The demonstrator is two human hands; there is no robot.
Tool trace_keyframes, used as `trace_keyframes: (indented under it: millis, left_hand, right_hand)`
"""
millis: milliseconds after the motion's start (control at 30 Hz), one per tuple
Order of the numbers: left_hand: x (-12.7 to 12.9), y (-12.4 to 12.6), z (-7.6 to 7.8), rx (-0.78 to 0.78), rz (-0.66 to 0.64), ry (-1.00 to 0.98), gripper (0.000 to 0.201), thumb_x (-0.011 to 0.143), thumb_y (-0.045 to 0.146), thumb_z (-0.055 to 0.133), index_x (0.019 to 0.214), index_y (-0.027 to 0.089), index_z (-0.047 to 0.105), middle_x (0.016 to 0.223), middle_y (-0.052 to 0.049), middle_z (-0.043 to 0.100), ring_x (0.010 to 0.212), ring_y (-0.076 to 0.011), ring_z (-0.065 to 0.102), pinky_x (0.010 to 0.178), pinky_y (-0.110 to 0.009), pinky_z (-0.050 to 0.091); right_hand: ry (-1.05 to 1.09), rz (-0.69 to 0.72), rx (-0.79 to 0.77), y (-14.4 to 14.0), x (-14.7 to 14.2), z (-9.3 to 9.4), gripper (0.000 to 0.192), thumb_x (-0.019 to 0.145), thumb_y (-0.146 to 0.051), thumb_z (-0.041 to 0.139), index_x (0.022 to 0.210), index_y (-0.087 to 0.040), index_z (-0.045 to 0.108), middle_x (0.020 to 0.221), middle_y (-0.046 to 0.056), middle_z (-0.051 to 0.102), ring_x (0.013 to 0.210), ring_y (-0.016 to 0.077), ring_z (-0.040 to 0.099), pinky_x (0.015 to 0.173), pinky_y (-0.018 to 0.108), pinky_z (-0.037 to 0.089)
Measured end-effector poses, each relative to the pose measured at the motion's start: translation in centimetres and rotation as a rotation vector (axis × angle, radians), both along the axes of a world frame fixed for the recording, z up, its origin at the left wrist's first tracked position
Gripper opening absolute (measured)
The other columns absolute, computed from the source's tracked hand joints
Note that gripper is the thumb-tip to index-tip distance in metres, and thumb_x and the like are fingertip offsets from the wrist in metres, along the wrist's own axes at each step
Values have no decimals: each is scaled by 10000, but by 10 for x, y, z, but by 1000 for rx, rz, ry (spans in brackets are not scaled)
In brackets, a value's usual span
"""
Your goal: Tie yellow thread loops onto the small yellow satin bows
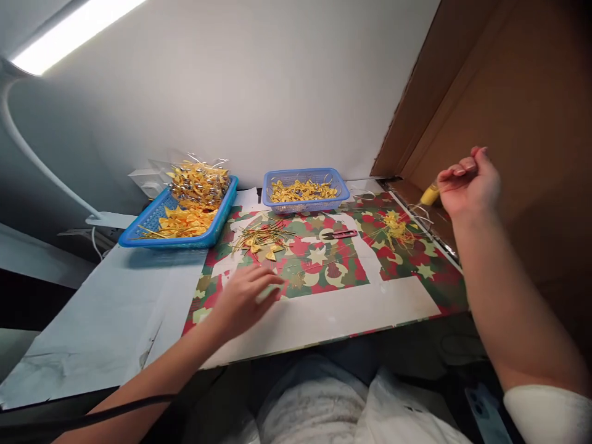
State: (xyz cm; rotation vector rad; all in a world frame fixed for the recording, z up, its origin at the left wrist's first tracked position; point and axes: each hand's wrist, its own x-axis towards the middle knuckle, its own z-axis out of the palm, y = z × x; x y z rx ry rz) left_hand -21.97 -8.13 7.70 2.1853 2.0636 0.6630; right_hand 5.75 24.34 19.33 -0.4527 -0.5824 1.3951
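Note:
My left hand (250,299) hovers over the near left part of the patterned table cover. Its fingers are stretched and slightly blurred, with a gap between thumb and forefinger. Just beyond it lie yellow bows (272,252) and a bundle of thin greenish-gold stems (263,235). My right hand (472,185) is raised high at the right, fingers curled and thumb pressed to them; whatever they may pinch is too small to make out. Behind that hand sits a yellow thread spool (430,195), partly hidden. Small pink-handled thread snips (340,234) lie mid-table.
A blue basket (226,213) at left holds yellow pieces and a bag of bows with silvery beads. Another blue basket (305,208) with yellow bows stands by the wall. Tangled yellow thread (398,230) lies at right. A lamp (78,31) overhangs the left; cardboard (462,92) borders the right.

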Motion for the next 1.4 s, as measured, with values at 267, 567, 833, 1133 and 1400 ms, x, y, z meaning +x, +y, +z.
trace_keyframes:
  millis: [267, 567, 833, 1133, 1400]
  left_hand:
    - [95, 115, -7, -154, -203, -273, 387, 868, 229, 577, 1242, 133, 608, 1328, -174, 618, 1116, -283, 631, 897, -380, 518]
    - [107, 142, 2, -220, -141, -489, 374, 979, 323, 282, 688, 193, 477, 645, -5, 510, 621, -154, 503, 600, -272, 415]
    - [40, 3, 7, -381, -3, -454, 385, 967, 401, 318, 676, 195, 465, 619, 14, 489, 596, -146, 464, 578, -259, 360]
    - [-23, -57, 11, -346, 280, -357, 410, 949, 454, 307, 640, 206, 411, 599, 16, 439, 576, -155, 439, 572, -271, 337]
    - [-44, -85, 15, -273, 325, -344, 435, 933, 504, 344, 611, 215, 386, 582, 19, 399, 545, -153, 422, 540, -265, 360]
  right_hand:
    - [-9, 71, 31, -5, -4, 16, 323, 1004, -209, 449, 686, -207, 507, 438, -116, 339, 341, 21, 346, 399, 137, 375]
    - [8, 89, 8, -7, -2, 22, 342, 1006, -206, 440, 670, -207, 503, 437, -113, 332, 323, 16, 358, 392, 130, 385]
    - [67, 135, -107, -17, -11, 4, 364, 1050, -244, 350, 719, -179, 483, 427, -120, 306, 320, 9, 293, 369, 112, 329]
    - [44, 132, -144, -24, -21, 6, 380, 1052, -220, 340, 700, -164, 475, 450, -119, 257, 304, 0, 242, 357, 109, 298]
    - [66, -7, -152, -18, -13, 10, 384, 1041, -224, 361, 692, -169, 510, 453, -110, 430, 347, 10, 420, 449, 136, 453]
